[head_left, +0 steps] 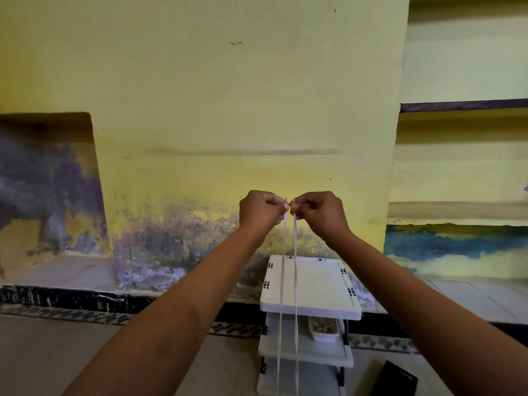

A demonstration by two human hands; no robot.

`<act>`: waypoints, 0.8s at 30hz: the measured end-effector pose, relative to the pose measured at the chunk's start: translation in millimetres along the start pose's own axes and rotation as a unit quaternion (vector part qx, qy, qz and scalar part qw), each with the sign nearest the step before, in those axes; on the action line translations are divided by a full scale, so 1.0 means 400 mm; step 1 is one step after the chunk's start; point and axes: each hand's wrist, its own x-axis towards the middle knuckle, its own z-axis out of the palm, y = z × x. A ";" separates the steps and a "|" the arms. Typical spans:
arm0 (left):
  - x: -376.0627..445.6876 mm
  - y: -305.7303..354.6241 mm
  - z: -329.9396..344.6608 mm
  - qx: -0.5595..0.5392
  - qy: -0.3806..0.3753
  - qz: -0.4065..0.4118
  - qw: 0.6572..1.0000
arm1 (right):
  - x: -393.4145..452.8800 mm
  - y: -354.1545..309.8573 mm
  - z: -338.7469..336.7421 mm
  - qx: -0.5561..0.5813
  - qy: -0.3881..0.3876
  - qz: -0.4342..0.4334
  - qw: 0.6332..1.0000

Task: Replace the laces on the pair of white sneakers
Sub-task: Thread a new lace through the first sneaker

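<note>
Both arms are stretched out in front of the yellow wall. My left hand (pixel 258 208) pinches one end of a white shoelace (pixel 281 295), and my right hand (pixel 317 210) pinches the other end. The two tips are held side by side, almost touching, at the same height. Both strands of the lace hang straight down, close together and parallel, and run out of the bottom of the frame. The white sneakers are not in view.
A white plastic rack (pixel 311 308) with stacked shelves stands below my hands against the wall. A small tray (pixel 324 330) with brownish contents sits on its middle shelf. A black flat object (pixel 395 380) lies on the floor at the lower right.
</note>
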 end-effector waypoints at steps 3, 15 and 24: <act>0.006 0.006 -0.001 0.000 0.010 0.009 1.000 | 0.018 -0.006 -0.002 -0.006 0.011 -0.002 1.000; 0.019 -0.001 -0.001 0.015 0.034 -0.008 0.999 | 0.025 0.001 0.031 0.000 -0.002 0.012 1.000; 0.026 -0.003 -0.001 0.011 0.031 0.001 0.999 | 0.032 -0.020 0.027 0.035 0.024 0.014 0.999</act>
